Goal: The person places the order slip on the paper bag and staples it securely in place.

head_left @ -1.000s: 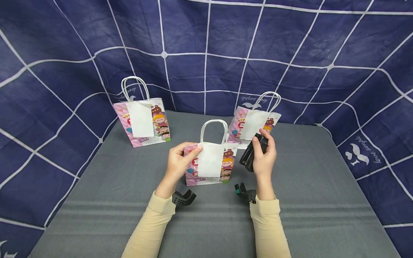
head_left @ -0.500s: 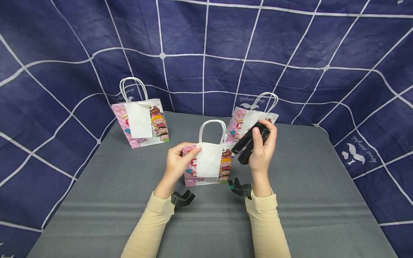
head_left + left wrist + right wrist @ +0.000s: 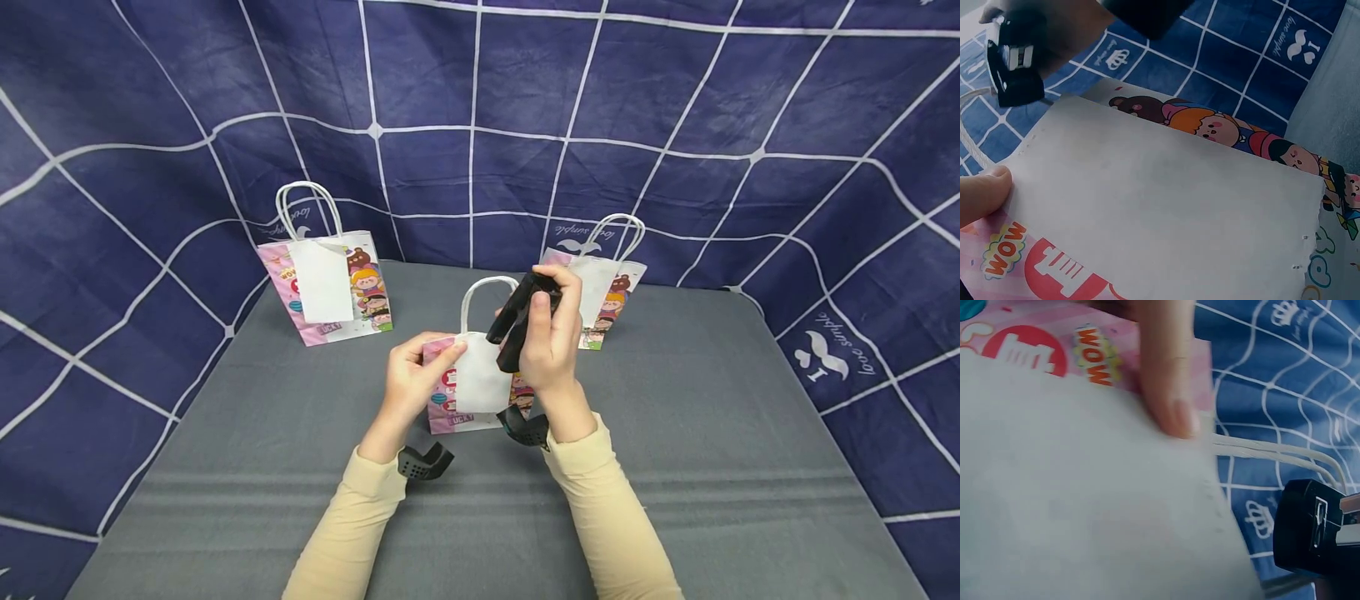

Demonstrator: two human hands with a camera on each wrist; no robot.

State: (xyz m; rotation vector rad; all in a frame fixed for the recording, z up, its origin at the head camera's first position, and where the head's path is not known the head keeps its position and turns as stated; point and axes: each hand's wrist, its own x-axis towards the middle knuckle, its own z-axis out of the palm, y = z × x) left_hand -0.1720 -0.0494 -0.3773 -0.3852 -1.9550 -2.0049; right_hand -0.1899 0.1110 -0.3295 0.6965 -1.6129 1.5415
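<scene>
In the head view my left hand [image 3: 412, 379] pinches the top left edge of a small pink-and-white paper gift bag [image 3: 441, 421]. Its thumb lies over a white sheet [image 3: 480, 379] on the bag's front. My right hand [image 3: 553, 342] grips a black stapler [image 3: 513, 312], held tilted just above the bag's top right corner, in front of the white handle. The stapler's jaws stand apart. In the left wrist view the stapler [image 3: 1019, 62] is beside the sheet's top edge; whether they touch I cannot tell. The right wrist view shows my left thumb [image 3: 1172, 406] pressing the sheet.
Two similar gift bags with white sheets on their fronts stand farther back, one at the left [image 3: 327, 283] and one at the right [image 3: 596, 287], behind my right hand. Grey cloth [image 3: 712, 433] covers the table. A blue checked curtain [image 3: 525, 92] hangs around it.
My right hand has carried the stapler leftward from beside the bag to over its top right part, tilting it on the way. My left hand and the bag have stayed in place.
</scene>
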